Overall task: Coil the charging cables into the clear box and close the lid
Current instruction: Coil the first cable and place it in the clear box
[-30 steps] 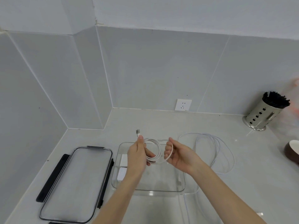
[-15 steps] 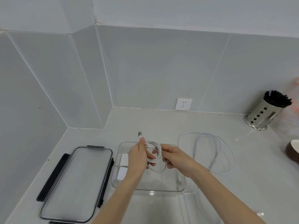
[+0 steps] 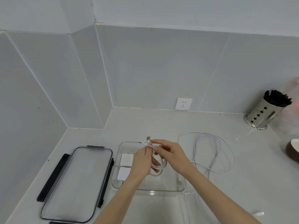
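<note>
A clear box (image 3: pixel 181 186) stands open on the counter in front of me. Two white charger blocks (image 3: pixel 125 167) lie at its left end. Above the box my left hand (image 3: pixel 142 160) grips a small white coiled cable (image 3: pixel 160 166), its USB plug (image 3: pixel 148 138) sticking up past my fingers. My right hand (image 3: pixel 169 152) pinches the same cable's thin end near the plug. A second, loose white cable (image 3: pixel 215 152) sprawls in wide loops on the counter to the right of the box. The clear lid (image 3: pixel 76 183) with black clips lies flat to the left.
A steel holder of black chopsticks (image 3: pixel 265 112) stands at the back right. A brown bowl (image 3: pixel 292 152) sits at the right edge. A wall socket (image 3: pixel 183 103) is behind the box. The loose cable's plug (image 3: pixel 258 213) lies near the front right.
My right hand has moved from the coil's right side up to the plug end, over the left hand. The coil has tightened and dropped lower over the box.
</note>
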Tool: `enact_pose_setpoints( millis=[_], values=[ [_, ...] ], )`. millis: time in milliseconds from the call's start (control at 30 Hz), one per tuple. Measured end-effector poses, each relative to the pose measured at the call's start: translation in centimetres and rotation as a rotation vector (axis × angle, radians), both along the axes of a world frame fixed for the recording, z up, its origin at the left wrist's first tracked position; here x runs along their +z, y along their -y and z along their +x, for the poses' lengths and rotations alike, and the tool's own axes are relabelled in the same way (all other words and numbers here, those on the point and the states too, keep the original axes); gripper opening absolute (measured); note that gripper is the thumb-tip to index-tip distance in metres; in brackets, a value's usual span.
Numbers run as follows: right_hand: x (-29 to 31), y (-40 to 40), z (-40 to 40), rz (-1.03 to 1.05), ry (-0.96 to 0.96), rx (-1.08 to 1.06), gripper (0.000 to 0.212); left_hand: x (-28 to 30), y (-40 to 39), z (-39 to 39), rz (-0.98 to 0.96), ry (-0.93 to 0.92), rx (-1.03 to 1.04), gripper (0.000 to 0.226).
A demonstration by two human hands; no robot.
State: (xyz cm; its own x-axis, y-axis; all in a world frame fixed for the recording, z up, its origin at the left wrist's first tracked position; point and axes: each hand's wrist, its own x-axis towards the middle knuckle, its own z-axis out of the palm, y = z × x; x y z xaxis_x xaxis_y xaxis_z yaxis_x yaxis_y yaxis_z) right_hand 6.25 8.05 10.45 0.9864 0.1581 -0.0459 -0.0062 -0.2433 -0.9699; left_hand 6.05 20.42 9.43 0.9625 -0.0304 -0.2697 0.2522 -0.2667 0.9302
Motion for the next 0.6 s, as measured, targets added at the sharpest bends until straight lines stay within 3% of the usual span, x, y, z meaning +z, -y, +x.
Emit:
enact_pose_setpoints(
  millis=[100,233,267,400,433,600],
  values=[
    [-0.3,-0.4,-0.3,-0.053,0.085,-0.061,0.020,0.0,-0.1,-0.1,-0.009,0.011,-0.016,0.046],
    [-0.6,-0.8,-0.4,-0.434,0.354,-0.226,0.015,0.2,0.1,-0.4,0.016,0.049,-0.006,0.046],
    [-0.3,-0.8,-0.3,-0.377,0.344,-0.279,0.014,0.2,0.0,-0.4,0.027,0.056,-0.003,0.049],
    [2.7,0.9,1.2,0.298,0.120,-0.471,0.012,-0.1,-0.8,-0.4,0.023,0.010,0.031,0.046],
    [3.3,1.6,1.5,0.386,0.059,-0.464,0.011,-0.2,-1.1,-0.4,0.002,-0.004,0.040,0.046],
    [3.0,2.9,1.8,0.158,-0.242,-0.260,0.010,0.7,-1.6,-0.3,-0.090,-0.001,-0.074,0.047]
  ],
)
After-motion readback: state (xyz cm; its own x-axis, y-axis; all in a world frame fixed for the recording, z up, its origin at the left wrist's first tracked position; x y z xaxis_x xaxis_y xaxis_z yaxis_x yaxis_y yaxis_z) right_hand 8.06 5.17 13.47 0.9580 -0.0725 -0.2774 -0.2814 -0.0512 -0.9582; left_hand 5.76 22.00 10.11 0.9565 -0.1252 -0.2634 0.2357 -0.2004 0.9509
